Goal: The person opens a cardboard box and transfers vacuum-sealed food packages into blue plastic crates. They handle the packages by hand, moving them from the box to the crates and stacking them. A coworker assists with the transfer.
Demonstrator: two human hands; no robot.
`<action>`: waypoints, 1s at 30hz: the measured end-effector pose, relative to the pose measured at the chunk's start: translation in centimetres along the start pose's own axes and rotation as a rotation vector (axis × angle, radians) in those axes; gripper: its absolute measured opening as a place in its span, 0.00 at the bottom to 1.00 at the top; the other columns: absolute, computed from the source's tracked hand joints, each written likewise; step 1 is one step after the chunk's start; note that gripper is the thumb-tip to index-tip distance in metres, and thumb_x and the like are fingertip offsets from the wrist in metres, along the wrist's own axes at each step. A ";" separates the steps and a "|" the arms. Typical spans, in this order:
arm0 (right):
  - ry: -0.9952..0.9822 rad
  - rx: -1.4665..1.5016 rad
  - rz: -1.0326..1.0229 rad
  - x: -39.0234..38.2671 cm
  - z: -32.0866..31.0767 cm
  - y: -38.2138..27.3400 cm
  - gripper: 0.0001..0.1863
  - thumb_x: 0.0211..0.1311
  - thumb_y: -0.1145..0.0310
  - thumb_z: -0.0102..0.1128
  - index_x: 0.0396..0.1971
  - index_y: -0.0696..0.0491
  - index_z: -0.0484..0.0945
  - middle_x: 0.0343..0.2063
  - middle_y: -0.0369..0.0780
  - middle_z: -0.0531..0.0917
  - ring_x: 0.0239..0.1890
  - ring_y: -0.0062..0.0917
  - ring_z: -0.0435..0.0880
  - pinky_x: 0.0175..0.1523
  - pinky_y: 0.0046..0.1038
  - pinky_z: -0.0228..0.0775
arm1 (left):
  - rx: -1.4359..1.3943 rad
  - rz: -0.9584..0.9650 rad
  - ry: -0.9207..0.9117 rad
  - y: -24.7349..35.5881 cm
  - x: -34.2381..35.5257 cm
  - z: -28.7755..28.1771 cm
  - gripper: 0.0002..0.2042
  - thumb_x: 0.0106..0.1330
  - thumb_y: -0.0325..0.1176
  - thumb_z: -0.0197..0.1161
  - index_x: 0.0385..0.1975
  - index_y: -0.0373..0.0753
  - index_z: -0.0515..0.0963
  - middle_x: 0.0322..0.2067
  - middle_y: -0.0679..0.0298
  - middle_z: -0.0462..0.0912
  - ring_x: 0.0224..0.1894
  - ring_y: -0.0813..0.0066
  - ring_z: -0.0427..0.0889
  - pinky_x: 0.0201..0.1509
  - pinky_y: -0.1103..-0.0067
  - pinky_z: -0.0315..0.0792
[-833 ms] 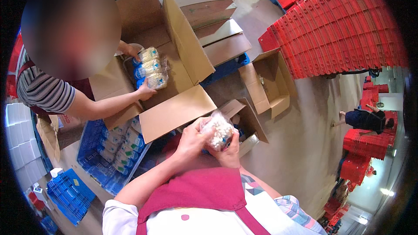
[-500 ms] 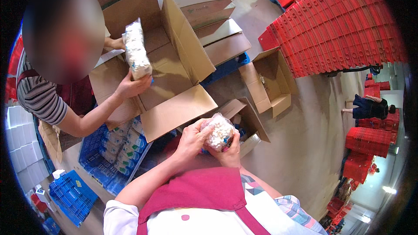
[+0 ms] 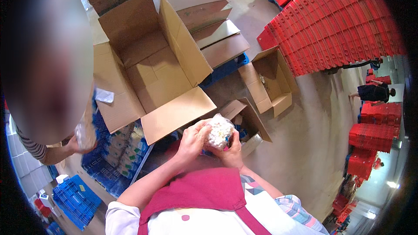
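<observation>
Between my hands is a clear plastic bag of small white mushrooms (image 3: 220,130), its rounded end facing up. My left hand (image 3: 193,140) is closed on the bag's left side, thumb laid along it. From below and the right, my right hand (image 3: 230,153) cups the bag, fingers curled round its edge. Ahead and to the left stands a large open cardboard box (image 3: 161,78), bare inside. A blue crate (image 3: 102,167) below it holds several similar packed bags. At the left, a co-worker's hand grips another clear bag (image 3: 85,135) beside that crate.
Behind my hands is a smaller carton (image 3: 257,122) with items inside. Another open carton (image 3: 266,80) stands on the floor to the right. Stacked red crates (image 3: 335,26) fill the far right. A blue crate (image 3: 76,198) lies at lower left. Someone (image 3: 374,92) stands in the distance.
The co-worker's bag has moved from over the large box down to the left, beside the blue crate. My hands keep hold of their bag in nearly the same place.
</observation>
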State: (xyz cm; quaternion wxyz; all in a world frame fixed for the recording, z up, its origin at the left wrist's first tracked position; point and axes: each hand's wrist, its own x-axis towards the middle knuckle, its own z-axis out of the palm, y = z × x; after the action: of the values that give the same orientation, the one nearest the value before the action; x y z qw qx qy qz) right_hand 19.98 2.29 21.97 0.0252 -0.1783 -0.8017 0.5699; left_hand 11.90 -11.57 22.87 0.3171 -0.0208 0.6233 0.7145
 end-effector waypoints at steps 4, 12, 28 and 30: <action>-0.018 0.113 0.022 0.1 0.0 1.6 0.44 0.35 0.62 0.79 0.53 0.55 0.62 0.47 0.44 0.77 0.48 0.29 0.77 0.52 0.30 0.69 | 0.048 -0.030 -0.012 0.9 0.0 0.2 0.16 0.67 0.36 0.53 0.48 0.32 0.75 0.34 0.66 0.81 0.34 0.86 0.76 0.39 0.84 0.72; 0.024 0.116 -0.021 0.2 0.4 1.4 0.42 0.35 0.62 0.79 0.51 0.55 0.62 0.46 0.44 0.76 0.48 0.29 0.77 0.53 0.30 0.69 | -0.087 -0.056 -0.039 -0.6 0.4 -0.3 0.18 0.62 0.30 0.51 0.52 0.32 0.72 0.41 0.63 0.80 0.40 0.83 0.76 0.46 0.83 0.70; 0.031 0.042 -0.097 0.4 1.0 1.9 0.43 0.35 0.67 0.78 0.53 0.55 0.61 0.47 0.44 0.74 0.50 0.32 0.75 0.53 0.30 0.68 | -0.326 -0.174 -0.164 3.0 -0.7 -0.8 0.24 0.61 0.27 0.48 0.59 0.30 0.63 0.50 0.61 0.75 0.48 0.78 0.75 0.51 0.83 0.68; 0.033 0.051 -0.105 0.5 1.3 1.3 0.43 0.35 0.67 0.78 0.53 0.55 0.61 0.47 0.44 0.74 0.50 0.31 0.75 0.54 0.30 0.68 | -0.321 -0.144 -0.159 2.9 -0.9 -1.0 0.24 0.61 0.27 0.48 0.59 0.31 0.63 0.49 0.61 0.75 0.48 0.78 0.75 0.50 0.83 0.69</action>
State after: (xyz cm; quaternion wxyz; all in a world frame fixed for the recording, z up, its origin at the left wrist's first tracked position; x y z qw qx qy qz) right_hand 19.57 1.66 20.29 0.0729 -0.1448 -0.7946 0.5851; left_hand 10.83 -12.87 25.61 0.4083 -0.0593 0.4710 0.7797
